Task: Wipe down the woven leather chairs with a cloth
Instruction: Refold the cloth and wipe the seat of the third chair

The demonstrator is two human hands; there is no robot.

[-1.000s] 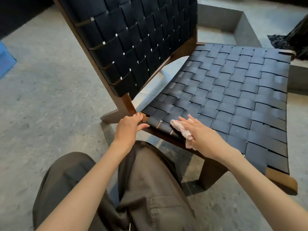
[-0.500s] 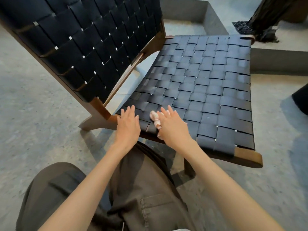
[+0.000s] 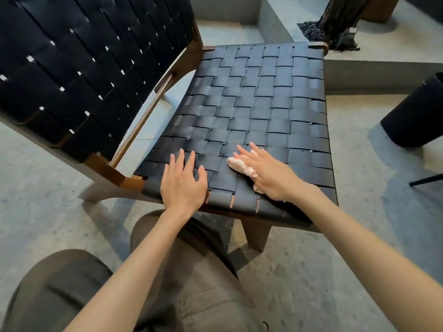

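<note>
A low chair with a black woven leather seat (image 3: 259, 104) and a woven backrest (image 3: 79, 68) on a brown wooden frame fills the middle of the head view. My right hand (image 3: 268, 173) lies flat, fingers straight, pressing a small pale pink cloth (image 3: 239, 165) onto the seat near its front edge. Most of the cloth is hidden under the palm. My left hand (image 3: 183, 185) rests flat on the seat's front left corner, fingers spread, holding nothing.
Grey concrete floor (image 3: 359, 236) surrounds the chair. A concrete step (image 3: 371, 75) runs behind the seat. A black round object (image 3: 417, 116) stands at the right, with a thin black leg below it. Dark draped material (image 3: 340, 22) is at the back right. My knees are below the hands.
My right hand has slid the cloth to the right and further onto the seat. My left hand has moved from the wooden corner onto the woven seat and flattened. The view has shifted closer.
</note>
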